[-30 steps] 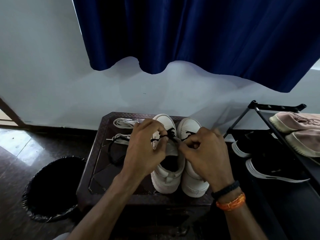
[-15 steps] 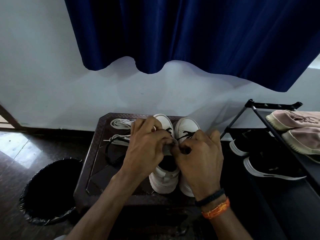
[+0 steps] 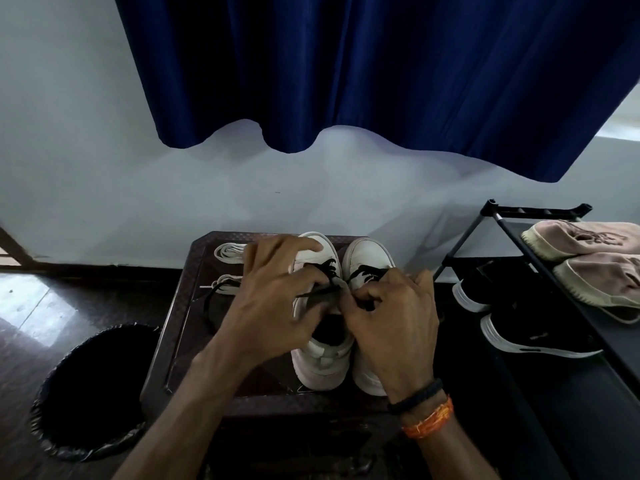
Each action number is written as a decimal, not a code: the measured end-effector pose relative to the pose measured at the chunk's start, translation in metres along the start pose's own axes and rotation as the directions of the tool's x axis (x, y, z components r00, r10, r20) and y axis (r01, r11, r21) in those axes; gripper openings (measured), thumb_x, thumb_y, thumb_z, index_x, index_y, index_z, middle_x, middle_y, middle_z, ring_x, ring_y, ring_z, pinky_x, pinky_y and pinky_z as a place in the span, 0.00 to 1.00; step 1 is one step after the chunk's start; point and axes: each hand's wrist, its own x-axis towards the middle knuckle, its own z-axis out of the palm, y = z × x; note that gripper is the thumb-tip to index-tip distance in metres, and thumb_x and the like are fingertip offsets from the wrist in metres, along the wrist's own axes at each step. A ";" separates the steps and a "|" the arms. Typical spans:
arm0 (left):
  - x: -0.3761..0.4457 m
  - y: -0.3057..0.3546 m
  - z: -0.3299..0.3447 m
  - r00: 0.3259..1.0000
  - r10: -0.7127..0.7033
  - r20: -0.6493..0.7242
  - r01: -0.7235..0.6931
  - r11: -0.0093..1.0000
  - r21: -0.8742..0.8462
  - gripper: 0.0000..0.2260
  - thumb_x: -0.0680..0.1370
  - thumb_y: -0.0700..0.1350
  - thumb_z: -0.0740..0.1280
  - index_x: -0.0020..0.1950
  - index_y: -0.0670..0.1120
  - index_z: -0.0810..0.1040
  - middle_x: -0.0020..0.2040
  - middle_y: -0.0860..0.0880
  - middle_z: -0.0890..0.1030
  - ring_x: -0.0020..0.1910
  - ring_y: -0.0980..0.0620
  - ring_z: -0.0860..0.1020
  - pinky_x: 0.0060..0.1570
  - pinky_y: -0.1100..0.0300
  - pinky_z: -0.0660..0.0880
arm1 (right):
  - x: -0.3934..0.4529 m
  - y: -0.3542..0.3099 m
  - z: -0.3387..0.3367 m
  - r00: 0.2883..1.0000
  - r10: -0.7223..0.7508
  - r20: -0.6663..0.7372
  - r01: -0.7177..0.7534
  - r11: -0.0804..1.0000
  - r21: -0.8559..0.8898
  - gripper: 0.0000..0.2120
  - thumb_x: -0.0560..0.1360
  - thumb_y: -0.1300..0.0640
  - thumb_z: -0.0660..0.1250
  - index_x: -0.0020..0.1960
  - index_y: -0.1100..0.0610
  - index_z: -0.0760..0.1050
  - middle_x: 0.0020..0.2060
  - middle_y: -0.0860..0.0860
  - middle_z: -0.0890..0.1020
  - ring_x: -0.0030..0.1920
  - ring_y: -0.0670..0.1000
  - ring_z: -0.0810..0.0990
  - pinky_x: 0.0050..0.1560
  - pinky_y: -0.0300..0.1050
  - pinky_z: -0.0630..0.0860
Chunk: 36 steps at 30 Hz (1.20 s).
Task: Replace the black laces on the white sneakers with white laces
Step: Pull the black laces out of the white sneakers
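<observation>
Black bin (image 3: 93,393) far left, white laces (image 3: 228,252) waiting on table (image 3: 180,341). Left hand (image 3: 273,306) now lower on left sneaker (image 3: 322,362), fingers pinching black lace (image 3: 322,295). Right hand (image 3: 391,323) closer, fingers curled, pinching too. Unlacing going on.

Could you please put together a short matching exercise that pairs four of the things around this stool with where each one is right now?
Things:
1. white laces
2. pink shoes
3. bin
4. black lace

Places:
A. on the floor, left of the stool
B. pinched between both hands, left hand and right hand, over the left sneaker
C. top shelf of the rack
D. far left corner of the stool

Pairs: 1-D, 2-C, 3-A, 4-B
</observation>
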 end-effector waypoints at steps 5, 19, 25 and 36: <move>0.001 0.009 0.015 1.000 -0.003 -0.001 0.003 0.997 0.073 0.05 0.70 0.48 0.72 0.40 0.48 0.86 0.60 0.50 0.80 0.62 0.46 0.70 0.58 0.48 0.65 | 0.000 -0.002 0.002 1.000 0.016 0.013 -0.016 1.000 0.013 0.09 0.67 0.48 0.79 0.31 0.50 0.83 0.31 0.41 0.73 0.44 0.46 0.62 0.39 0.44 0.69; -0.005 -0.020 -0.032 0.955 -0.296 -0.003 0.271 0.881 -0.388 0.01 0.69 0.47 0.72 0.39 0.51 0.82 0.48 0.55 0.80 0.54 0.51 0.78 0.57 0.39 0.72 | -0.003 -0.002 0.004 1.000 0.006 -0.030 -0.008 0.998 -0.067 0.10 0.67 0.48 0.79 0.31 0.50 0.83 0.31 0.43 0.76 0.45 0.51 0.66 0.44 0.51 0.71; 0.001 0.007 -0.005 1.000 0.028 -0.001 -0.028 0.999 0.019 0.12 0.67 0.47 0.71 0.49 0.48 0.82 0.47 0.55 0.79 0.51 0.49 0.74 0.56 0.55 0.64 | -0.002 -0.002 0.002 0.999 0.038 0.017 -0.037 0.999 -0.017 0.11 0.68 0.45 0.78 0.31 0.49 0.83 0.32 0.42 0.74 0.45 0.50 0.66 0.46 0.46 0.67; 0.003 0.006 0.012 0.997 0.036 -0.072 -0.040 0.998 -0.055 0.08 0.73 0.42 0.67 0.41 0.48 0.87 0.41 0.52 0.78 0.45 0.51 0.71 0.49 0.53 0.67 | -0.002 -0.003 0.003 1.000 0.013 -0.008 -0.013 0.998 -0.061 0.14 0.68 0.48 0.79 0.29 0.51 0.80 0.31 0.44 0.75 0.43 0.52 0.69 0.44 0.50 0.70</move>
